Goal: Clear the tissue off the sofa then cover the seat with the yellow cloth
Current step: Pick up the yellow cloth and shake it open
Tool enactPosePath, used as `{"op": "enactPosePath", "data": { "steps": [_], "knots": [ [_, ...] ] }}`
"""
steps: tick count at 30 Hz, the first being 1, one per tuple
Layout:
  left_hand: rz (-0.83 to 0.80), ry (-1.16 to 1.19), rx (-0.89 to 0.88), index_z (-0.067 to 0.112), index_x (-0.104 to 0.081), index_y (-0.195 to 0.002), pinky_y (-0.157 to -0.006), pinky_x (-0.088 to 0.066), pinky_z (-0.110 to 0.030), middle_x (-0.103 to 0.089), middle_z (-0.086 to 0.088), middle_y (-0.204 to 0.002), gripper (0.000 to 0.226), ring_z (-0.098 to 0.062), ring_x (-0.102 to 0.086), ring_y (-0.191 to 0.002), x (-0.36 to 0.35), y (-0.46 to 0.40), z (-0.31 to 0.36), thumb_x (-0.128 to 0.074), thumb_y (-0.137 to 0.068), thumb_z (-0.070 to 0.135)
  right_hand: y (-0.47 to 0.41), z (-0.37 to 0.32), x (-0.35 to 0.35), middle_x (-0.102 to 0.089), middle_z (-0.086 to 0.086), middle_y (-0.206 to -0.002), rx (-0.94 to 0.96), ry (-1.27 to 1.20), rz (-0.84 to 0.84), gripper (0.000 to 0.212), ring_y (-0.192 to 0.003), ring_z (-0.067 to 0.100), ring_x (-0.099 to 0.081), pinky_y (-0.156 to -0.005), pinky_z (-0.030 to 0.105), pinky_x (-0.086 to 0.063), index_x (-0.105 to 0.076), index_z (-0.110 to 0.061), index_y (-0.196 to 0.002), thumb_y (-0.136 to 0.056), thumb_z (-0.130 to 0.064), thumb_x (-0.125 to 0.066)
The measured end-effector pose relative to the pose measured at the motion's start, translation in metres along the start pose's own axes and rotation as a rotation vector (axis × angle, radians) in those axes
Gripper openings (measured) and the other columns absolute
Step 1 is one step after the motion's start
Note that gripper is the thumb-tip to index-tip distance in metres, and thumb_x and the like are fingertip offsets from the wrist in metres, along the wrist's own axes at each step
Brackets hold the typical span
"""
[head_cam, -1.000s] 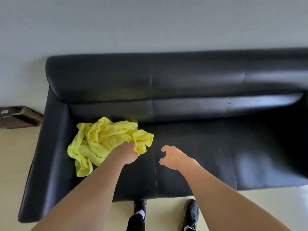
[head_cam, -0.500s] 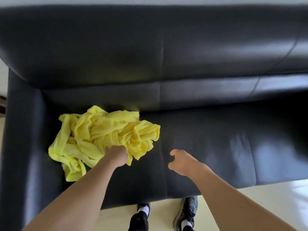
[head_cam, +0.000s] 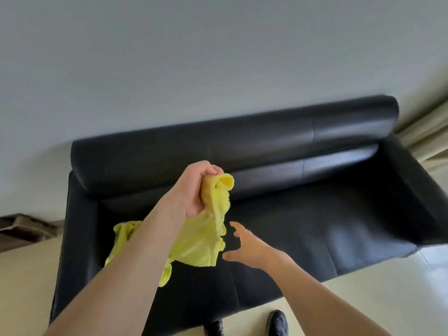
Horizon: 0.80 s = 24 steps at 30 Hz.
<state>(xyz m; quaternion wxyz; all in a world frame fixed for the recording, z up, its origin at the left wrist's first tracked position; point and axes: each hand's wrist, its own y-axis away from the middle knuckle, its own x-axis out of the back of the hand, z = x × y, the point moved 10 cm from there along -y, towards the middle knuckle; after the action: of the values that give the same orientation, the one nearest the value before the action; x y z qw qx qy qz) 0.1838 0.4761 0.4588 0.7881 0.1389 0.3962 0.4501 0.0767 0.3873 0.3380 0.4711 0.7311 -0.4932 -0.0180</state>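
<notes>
Gripping the yellow cloth (head_cam: 203, 241) bunched in my left hand (head_cam: 194, 190), it hangs mid-frame, my open right hand (head_cam: 247, 248) just right of its lower edge.

Left hand (head_cam: 194, 187) holds yellow cloth (head_cam: 201, 241) above sofa (head_cam: 315, 214).

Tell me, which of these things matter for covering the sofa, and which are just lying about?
Part of the job:
yellow cloth, gripped by the left hand
right hand, open beside it
black sofa

Just lying about:
brown box on the floor
curtain
</notes>
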Motion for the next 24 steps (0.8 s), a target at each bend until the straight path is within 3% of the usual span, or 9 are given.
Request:
{"op": "enactPosePath", "data": {
  "steps": [3, 7, 9, 11, 13, 16, 19, 21, 24],
  "knots": [
    [-0.113, -0.131, -0.168, 0.01, -0.055, -0.077, -0.068, -0.046, -0.037, -0.051, -0.013, -0.079, 0.016, -0.029, -0.05, -0.069, -0.059, 0.023, 0.055, -0.046, -0.064, 0.011, 0.014, -0.025, 0.026, -0.039, -0.009, -0.143, 0.07, -0.103, 0.058, 0.092, -0.13, 0.02, -0.044, -0.101, 0.036, -0.041, -0.022, -0.036, -0.149, -0.075, -0.047, -0.074],
    [-0.138, -0.297, -0.301, 0.01, -0.057, -0.084, -0.065, -0.046, -0.035, -0.056, -0.013, -0.08, 0.031, -0.028, -0.054, -0.073, -0.112, 0.048, 0.101, -0.042, -0.059, 0.0, 0.032, -0.049, 0.074, -0.061, -0.007, -0.12, 0.139, -0.259, 0.222, 0.044, -0.11, 0.015, -0.058, -0.099, 0.037, -0.047, -0.054, -0.024, -0.129, -0.089, -0.04, -0.062],
    [-0.031, -0.508, -0.383, 0.012, -0.059, -0.088, -0.067, -0.044, -0.034, -0.057, -0.011, -0.086, 0.033, -0.026, -0.054, -0.079, -0.121, 0.055, 0.122, -0.04, -0.068, -0.006, 0.043, -0.05, 0.103, -0.064, -0.002, -0.104, 0.129, -0.403, 0.298, 0.027, -0.094, 0.016, -0.06, -0.093, 0.038, -0.05, -0.062, -0.013, -0.117, -0.096, -0.027, -0.053],
    [0.171, -0.879, -0.461, 0.017, -0.061, -0.098, -0.068, -0.042, -0.032, -0.056, -0.003, -0.095, 0.032, -0.019, -0.051, -0.084, -0.119, 0.061, 0.148, -0.042, -0.081, -0.003, 0.063, -0.044, 0.146, -0.06, -0.002, -0.083, 0.122, -0.497, 0.454, 0.023, -0.072, 0.011, -0.055, -0.073, 0.031, -0.051, -0.064, -0.004, -0.109, -0.097, -0.017, -0.05],
    [0.357, -1.215, -0.491, 0.021, -0.059, -0.107, -0.069, -0.041, -0.032, -0.054, 0.003, -0.101, 0.025, -0.014, -0.05, -0.088, -0.106, 0.065, 0.171, -0.048, -0.087, 0.011, 0.086, -0.04, 0.184, -0.058, -0.003, -0.077, 0.145, -0.612, 0.564, 0.014, -0.067, 0.01, -0.052, -0.065, 0.025, -0.045, -0.064, -0.011, -0.099, -0.095, -0.019, -0.053],
    [0.509, -1.417, -0.508, 0.021, -0.055, -0.111, -0.07, -0.044, -0.032, -0.055, 0.002, -0.105, 0.022, -0.016, -0.054, -0.091, -0.09, 0.077, 0.201, -0.051, -0.089, 0.021, 0.116, -0.045, 0.23, -0.058, 0.001, -0.072, 0.176, -0.71, 0.614, 0.015, -0.068, 0.017, -0.049, -0.066, 0.029, -0.04, -0.068, -0.015, -0.084, -0.09, -0.024, -0.059],
    [0.611, -1.363, -0.696, 0.015, -0.052, -0.102, -0.062, -0.04, -0.033, -0.055, -0.002, -0.094, 0.014, -0.019, -0.052, -0.079, -0.099, 0.104, 0.234, -0.051, -0.092, 0.025, 0.149, -0.065, 0.281, -0.056, 0.002, -0.067, 0.243, -0.554, 0.734, 0.021, -0.063, 0.019, -0.048, -0.06, 0.026, -0.037, -0.068, -0.009, -0.081, -0.09, -0.024, -0.057],
    [0.558, -1.151, -0.827, 0.012, -0.052, -0.099, -0.063, -0.04, -0.034, -0.054, -0.004, -0.09, 0.018, -0.021, -0.051, -0.077, -0.118, 0.121, 0.253, -0.052, -0.093, 0.029, 0.175, -0.081, 0.313, -0.054, 0.007, -0.07, 0.313, -0.53, 0.813, 0.027, -0.068, 0.018, -0.047, -0.064, 0.03, -0.036, -0.064, 0.002, -0.084, -0.09, -0.023, -0.054],
    [0.367, -0.787, -0.891, 0.014, -0.057, -0.105, -0.086, -0.05, -0.046, -0.063, -0.013, -0.108, 0.026, -0.03, -0.062, -0.099, -0.152, 0.137, 0.272, -0.056, -0.09, 0.035, 0.217, -0.108, 0.348, -0.048, 0.007, -0.069, 0.374, -0.43, 0.92, 0.031, -0.067, 0.018, -0.042, -0.064, 0.032, -0.033, -0.06, 0.004, -0.081, -0.091, -0.024, -0.052]
  ]
}}
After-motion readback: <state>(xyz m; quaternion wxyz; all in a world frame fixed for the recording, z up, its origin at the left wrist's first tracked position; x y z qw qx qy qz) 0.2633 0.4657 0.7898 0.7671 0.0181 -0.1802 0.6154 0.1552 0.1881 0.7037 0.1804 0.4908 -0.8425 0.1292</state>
